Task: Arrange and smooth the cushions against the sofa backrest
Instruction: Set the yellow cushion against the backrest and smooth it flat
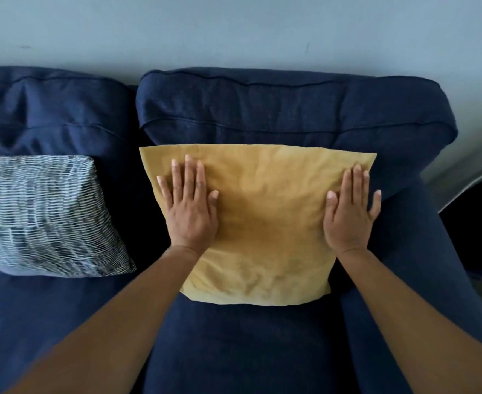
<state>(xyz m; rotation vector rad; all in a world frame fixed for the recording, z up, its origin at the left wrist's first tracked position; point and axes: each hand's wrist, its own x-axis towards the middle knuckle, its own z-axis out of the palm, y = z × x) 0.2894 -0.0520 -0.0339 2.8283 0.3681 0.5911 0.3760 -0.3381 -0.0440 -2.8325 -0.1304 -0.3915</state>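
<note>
Hands (pixel 193 214) flat on yellow cushion (pixel 262 223)

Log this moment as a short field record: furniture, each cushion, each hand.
sofa: dark blue, against a pale wall
yellow cushion: leaning on the right back cushion, lower part wrinkled
patterned cushion: blue-and-white, leaning on the left back cushion, apart from the yellow one
left hand: flat, fingers spread, on the yellow cushion's left side
right hand: flat on its right side, little finger past the edge
grip: none, both palms pressing
</note>
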